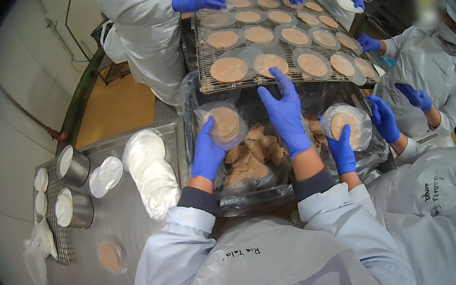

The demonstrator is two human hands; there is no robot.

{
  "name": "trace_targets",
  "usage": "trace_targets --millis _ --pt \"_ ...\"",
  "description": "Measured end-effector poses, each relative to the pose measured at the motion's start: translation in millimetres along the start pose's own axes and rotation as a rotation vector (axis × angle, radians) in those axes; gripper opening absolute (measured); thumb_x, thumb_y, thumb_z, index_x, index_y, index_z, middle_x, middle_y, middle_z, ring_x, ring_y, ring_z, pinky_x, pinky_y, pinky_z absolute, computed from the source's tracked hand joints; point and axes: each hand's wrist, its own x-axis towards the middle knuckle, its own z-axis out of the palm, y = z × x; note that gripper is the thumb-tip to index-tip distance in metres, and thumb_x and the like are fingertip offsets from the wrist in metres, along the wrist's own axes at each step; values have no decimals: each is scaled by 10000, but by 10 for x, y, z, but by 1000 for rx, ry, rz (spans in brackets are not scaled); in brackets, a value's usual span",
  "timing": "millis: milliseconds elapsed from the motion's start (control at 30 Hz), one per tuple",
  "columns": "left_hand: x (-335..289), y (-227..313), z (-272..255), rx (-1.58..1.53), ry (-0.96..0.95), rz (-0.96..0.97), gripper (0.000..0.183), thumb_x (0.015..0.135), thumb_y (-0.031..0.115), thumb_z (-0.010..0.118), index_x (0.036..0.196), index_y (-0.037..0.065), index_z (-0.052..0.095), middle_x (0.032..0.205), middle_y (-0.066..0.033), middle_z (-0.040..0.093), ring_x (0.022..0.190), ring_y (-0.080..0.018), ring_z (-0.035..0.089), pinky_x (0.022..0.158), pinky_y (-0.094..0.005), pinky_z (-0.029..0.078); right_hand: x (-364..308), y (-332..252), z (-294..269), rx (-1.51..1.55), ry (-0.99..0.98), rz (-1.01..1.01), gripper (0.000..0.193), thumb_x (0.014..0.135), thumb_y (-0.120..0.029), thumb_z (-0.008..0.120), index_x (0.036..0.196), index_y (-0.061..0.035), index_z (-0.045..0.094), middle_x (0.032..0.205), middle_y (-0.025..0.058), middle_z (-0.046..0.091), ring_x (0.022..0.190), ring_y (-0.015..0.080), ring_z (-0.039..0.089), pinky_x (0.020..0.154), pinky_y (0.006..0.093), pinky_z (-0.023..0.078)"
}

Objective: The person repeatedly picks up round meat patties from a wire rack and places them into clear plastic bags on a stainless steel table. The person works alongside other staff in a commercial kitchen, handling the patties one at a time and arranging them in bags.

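Observation:
My left hand (207, 153), in a blue glove, is closed around a small stack of flat, round, pinkish-beige patties (224, 124) with clear film discs between and around them. My right hand (285, 114), also blue-gloved, reaches forward with thumb and fingers spread and nothing in it. Its fingertips are at the near edge of a wire mesh conveyor (255, 85), just by a blurred patty (270, 64) on its disc. Rows of similar patties cover the conveyor. Under my hands, a plastic-lined tub (188, 104) contains broken patty pieces (250, 159).
On the left, a metal table (100, 215) bears stacked white discs (151, 169), steel canisters (80, 208) and one patty (111, 256). Co-workers' gloved hands work along the conveyor. Close on my right, a co-worker's hand (342, 151) holds a patty on film (345, 127).

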Motion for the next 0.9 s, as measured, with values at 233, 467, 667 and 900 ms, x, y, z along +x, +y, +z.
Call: trace_targets --millis 233,467,667,900 --pt "493 77 557 -109 -224 -4 561 860 407 478 1254 31 343 1252 -178 409 1124 -321 441 939 -484 370 213 342 -86 -1088 -296 -164 678 714 -165 593 1309 -61 286 1352 147 298 1273 309 241 1018 539 139" --pt "668 -32 235 2 -71 -21 481 843 120 529 1263 26 312 1228 -182 425 1116 -326 450 933 -477 396 471 327 -338 -365 -1 113 349 800 -164 507 1145 -115 514 1074 112 579 990 269 551 994 561 154" --pt "17 109 304 -192 -122 -43 488 866 256 500 1257 20 325 1233 -172 425 1082 -305 476 914 -434 412 -230 -134 287 -598 -248 -317 387 822 -285 512 1157 -93 516 1223 126 480 1168 267 417 1001 551 124" --pt "-951 690 -212 -8 139 181 485 840 201 514 1238 -16 341 1181 -181 460 1054 -278 495 883 -393 434 -591 -618 594 60 -924 -177 379 835 -313 510 1121 -68 554 1175 138 521 1155 272 437 1016 495 155"
